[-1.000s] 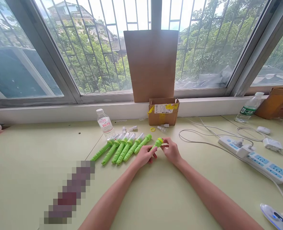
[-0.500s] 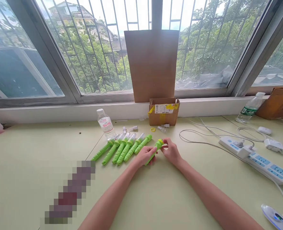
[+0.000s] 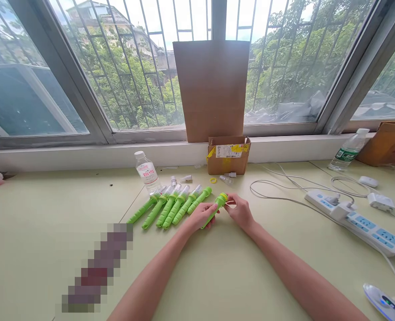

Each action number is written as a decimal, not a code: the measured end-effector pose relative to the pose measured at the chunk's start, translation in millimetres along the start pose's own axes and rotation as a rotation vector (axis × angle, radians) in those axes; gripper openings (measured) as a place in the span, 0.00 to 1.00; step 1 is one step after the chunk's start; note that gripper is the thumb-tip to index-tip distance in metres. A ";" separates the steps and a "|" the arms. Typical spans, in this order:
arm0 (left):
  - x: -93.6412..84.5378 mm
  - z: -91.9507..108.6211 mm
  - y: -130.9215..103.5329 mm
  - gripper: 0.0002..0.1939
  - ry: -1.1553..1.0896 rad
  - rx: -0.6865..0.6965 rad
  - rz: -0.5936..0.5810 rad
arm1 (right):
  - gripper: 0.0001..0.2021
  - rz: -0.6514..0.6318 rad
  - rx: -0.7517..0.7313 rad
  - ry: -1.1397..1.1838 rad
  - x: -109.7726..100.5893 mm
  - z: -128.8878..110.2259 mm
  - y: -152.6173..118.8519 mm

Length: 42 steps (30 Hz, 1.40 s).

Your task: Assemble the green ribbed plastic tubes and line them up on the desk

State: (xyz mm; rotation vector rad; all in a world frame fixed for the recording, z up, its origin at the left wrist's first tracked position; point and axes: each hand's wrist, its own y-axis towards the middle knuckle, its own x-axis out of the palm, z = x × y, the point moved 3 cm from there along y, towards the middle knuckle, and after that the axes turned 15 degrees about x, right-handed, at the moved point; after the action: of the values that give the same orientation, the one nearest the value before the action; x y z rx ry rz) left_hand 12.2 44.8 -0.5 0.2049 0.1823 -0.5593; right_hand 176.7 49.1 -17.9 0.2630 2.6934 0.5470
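Note:
My left hand is closed round a green ribbed plastic tube, which tilts with its top end up and to the right. A yellow ring sits at that top end. My right hand pinches at the ring from the right, fingertips bent together and partly hidden. Left of my hands, several similar green tubes lie side by side on the table, most with clear tops. Beyond them lie a loose yellow ring, a clear cap and small whitish pieces.
A small cardboard box stands by the window ledge, with a tall cardboard sheet behind it. Water bottles stand left and far right. A power strip with white cables lies right. A blurred patch covers something at left.
Both hands stay at the tube's top end, with only a very slight shift of the right fingers. The tube remains in the left hand; nothing else has moved.

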 end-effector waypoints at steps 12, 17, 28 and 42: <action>2.2 4.4 -2.6 0.21 0.040 0.043 0.044 | 0.07 0.032 -0.041 0.035 0.5 -7.4 -2.6; 1.8 3.0 -2.2 0.19 0.015 0.046 0.113 | 0.09 0.027 -0.083 0.021 2.2 -7.5 -3.8; 1.8 -0.5 1.4 0.20 -0.030 0.053 0.060 | 0.07 0.006 -0.052 0.032 4.5 -7.7 -3.3; 1.1 2.6 -0.3 0.19 0.116 0.048 0.095 | 0.04 0.008 -0.059 0.068 3.1 -11.3 -4.0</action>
State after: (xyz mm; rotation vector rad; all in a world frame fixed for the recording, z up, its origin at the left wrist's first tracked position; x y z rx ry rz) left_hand 13.3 43.3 1.7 0.2912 0.2704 -0.4579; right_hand 169.0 42.4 -11.0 0.2437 2.7376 0.6480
